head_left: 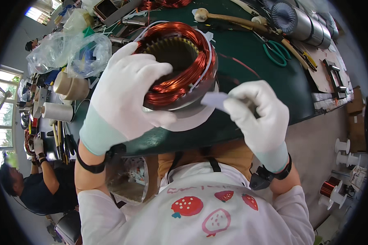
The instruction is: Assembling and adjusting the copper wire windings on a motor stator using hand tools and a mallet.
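At the centre of the frame a motor stator with copper windings is gripped at its left rim by the gloved left hand, above the green surface. A small slip of white insulating paper is pinched between the fingers of the gloved right hand, just beside the stator's lower right edge. Green-handled scissors and a wooden mallet are noted at the upper right, well apart from both hands.

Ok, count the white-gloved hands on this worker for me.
2. The left hand grips the side of the copper-wound motor core; the right hand pinches a small paper slip beside it. A co-worker's hands sit far left.
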A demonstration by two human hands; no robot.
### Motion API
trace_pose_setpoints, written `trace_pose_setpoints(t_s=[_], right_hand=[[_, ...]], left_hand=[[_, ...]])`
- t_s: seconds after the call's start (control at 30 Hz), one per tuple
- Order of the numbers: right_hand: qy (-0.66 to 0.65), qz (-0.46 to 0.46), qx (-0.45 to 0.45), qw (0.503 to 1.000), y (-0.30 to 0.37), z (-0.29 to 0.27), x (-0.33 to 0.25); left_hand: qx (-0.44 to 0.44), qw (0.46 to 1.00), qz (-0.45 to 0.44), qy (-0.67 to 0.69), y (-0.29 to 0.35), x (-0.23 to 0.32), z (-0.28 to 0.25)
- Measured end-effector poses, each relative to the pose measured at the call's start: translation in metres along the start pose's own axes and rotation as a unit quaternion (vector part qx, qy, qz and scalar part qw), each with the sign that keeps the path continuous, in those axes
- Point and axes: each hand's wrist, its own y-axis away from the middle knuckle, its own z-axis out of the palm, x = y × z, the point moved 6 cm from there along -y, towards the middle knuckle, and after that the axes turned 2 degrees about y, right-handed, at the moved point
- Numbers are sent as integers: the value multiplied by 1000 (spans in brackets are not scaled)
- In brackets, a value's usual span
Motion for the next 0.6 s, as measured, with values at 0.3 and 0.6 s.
trace_pose_setpoints(t_s=[0.3, 0.6], right_hand=[[46, 10, 82, 996, -25, 4, -3], [16, -21, 86, 996, -68, 19, 11]], left_hand=[[16, 985, -155, -76, 4, 15, 27], [74, 982, 35, -172, -62, -35, -15]])
